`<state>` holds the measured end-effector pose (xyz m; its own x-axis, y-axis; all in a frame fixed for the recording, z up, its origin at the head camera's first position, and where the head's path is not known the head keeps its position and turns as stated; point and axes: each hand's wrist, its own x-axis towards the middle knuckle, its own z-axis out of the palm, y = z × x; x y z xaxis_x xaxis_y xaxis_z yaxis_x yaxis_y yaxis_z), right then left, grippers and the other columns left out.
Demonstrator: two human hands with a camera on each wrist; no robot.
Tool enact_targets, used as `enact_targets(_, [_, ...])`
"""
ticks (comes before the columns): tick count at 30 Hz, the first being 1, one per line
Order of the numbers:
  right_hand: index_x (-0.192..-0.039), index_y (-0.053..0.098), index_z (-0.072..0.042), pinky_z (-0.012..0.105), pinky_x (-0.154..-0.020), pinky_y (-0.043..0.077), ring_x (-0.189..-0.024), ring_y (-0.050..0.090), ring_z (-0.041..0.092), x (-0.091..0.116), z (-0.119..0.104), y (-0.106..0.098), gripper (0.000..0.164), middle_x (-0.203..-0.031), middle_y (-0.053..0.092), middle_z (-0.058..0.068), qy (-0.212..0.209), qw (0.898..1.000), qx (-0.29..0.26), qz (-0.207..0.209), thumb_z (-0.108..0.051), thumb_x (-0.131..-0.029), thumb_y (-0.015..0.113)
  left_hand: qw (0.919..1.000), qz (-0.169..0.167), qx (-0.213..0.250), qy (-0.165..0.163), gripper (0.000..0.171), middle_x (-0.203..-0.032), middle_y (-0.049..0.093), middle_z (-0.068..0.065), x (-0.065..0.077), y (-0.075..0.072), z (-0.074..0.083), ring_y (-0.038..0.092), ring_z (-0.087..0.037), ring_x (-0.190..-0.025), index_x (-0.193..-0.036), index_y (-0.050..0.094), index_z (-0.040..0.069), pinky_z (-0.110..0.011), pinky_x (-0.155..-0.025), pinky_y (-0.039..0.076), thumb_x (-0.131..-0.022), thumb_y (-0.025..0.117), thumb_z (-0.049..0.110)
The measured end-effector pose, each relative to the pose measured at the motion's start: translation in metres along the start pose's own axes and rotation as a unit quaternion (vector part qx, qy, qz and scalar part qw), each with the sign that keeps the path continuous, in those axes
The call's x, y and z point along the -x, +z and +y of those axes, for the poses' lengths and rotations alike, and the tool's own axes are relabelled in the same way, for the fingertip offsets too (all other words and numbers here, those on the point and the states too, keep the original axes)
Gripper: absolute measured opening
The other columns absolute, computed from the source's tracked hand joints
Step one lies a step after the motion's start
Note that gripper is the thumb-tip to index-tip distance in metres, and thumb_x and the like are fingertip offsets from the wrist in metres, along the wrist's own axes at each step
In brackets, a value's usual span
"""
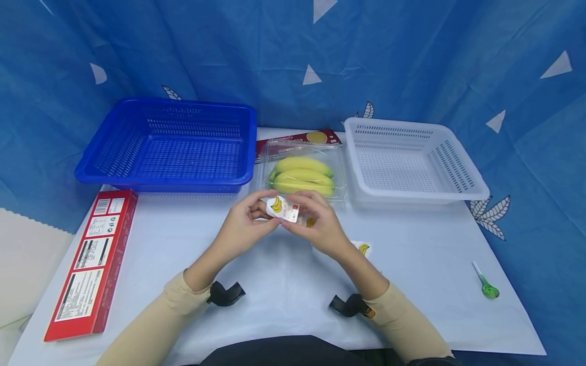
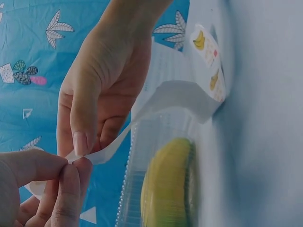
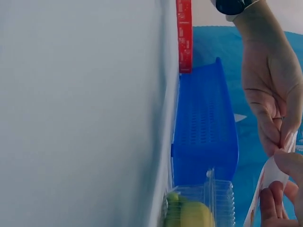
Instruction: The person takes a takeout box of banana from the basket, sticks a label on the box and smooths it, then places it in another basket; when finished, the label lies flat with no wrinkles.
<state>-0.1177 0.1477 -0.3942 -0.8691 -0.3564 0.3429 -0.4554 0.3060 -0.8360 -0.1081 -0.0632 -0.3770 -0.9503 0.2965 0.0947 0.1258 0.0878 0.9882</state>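
One label strip (image 1: 283, 209) between hands (image 1: 241, 224) (image 1: 322, 227)

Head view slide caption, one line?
Both hands pinch a banana-label strip near bananas in a clear box; blue basket left, white basket right.

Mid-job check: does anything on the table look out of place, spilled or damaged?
I see no spill or damage. One oddity: a small green item with a white stick lies alone near the right edge of the table, away from the banana labels being handled.
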Motion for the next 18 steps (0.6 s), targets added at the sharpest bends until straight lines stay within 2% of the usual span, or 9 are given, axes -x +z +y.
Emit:
enact_targets(3, [-0.129, 0.064, -0.006, 0.026, -0.079, 0.057, -0.096, 0.059, 0.015, 0.0, 0.001, 0.001, 0.049, -0.125, 0.055, 0.009, 0.029, 0.998, -0.063, -0.002, -0.005, -0.083, 0.08, 1.0, 0.007, 0.005, -0.003, 0.06, -0.09, 0.064, -0.014, 0.002, -0.001, 0.0, 0.069, -0.017, -0.091, -0.14, 0.052, 0.005, -0.024, -0.077, 0.059, -0.084, 0.072, -0.004])
enact_targets(6, [-0.13, 0.061, -0.003, 0.022, -0.074, 0.056, -0.087, 0.06, 0.014, 0.0, 0.0, 0.001, 0.051, -0.112, 0.058, 0.013, 0.066, 0.989, -0.135, -0.01, 0.003, -0.082, 0.077, 0.9999, 0.014, -0.001, 0.0, 0.062, -0.089, 0.062, -0.015, 0.002, -0.002, -0.001, 0.069, -0.016, -0.089, -0.141, 0.052, 0.006, -0.024, -0.077, 0.059, -0.084, 0.072, -0.004])
enact_targets(8, [-0.131, 0.059, -0.002, 0.019, -0.072, 0.056, -0.083, 0.061, 0.012, -0.001, -0.002, 0.0, 0.052, -0.102, 0.059, 0.013, 0.099, 0.979, -0.175, -0.015, 0.006, -0.082, 0.076, 0.9998, 0.017, -0.005, 0.0, 0.062, -0.089, 0.061, -0.015, 0.003, -0.002, -0.002, 0.069, -0.016, -0.089, -0.142, 0.052, 0.007, -0.024, -0.076, 0.059, -0.084, 0.072, -0.004])
enact_targets(13, [-0.135, 0.054, 0.002, 0.017, -0.073, 0.056, -0.081, 0.061, 0.009, -0.001, -0.009, -0.001, 0.055, -0.1, 0.059, 0.007, 0.178, 0.95, -0.257, -0.02, 0.009, -0.083, 0.072, 0.9998, 0.018, -0.004, -0.007, 0.064, -0.089, 0.06, -0.014, 0.005, -0.001, -0.003, 0.068, -0.017, -0.089, -0.143, 0.051, 0.01, -0.025, -0.077, 0.06, -0.084, 0.072, -0.005])
enact_targets(15, [-0.135, 0.052, 0.004, 0.017, -0.074, 0.056, -0.083, 0.061, 0.009, -0.001, -0.011, 0.0, 0.054, -0.103, 0.058, 0.005, 0.195, 0.939, -0.282, -0.024, 0.009, -0.084, 0.07, 0.9998, 0.017, -0.003, -0.008, 0.065, -0.089, 0.059, -0.013, 0.006, -0.001, -0.004, 0.068, -0.017, -0.089, -0.144, 0.05, 0.01, -0.025, -0.077, 0.06, -0.084, 0.071, -0.005])
enact_targets(18, [-0.135, 0.052, 0.006, 0.016, -0.074, 0.055, -0.084, 0.061, 0.009, -0.001, -0.01, 0.0, 0.052, -0.106, 0.056, 0.006, 0.2, 0.933, -0.298, -0.032, 0.009, -0.086, 0.069, 0.9998, 0.016, -0.003, -0.009, 0.066, -0.088, 0.059, -0.012, 0.008, 0.0, -0.006, 0.068, -0.017, -0.089, -0.145, 0.05, 0.011, -0.025, -0.076, 0.06, -0.084, 0.07, -0.005])
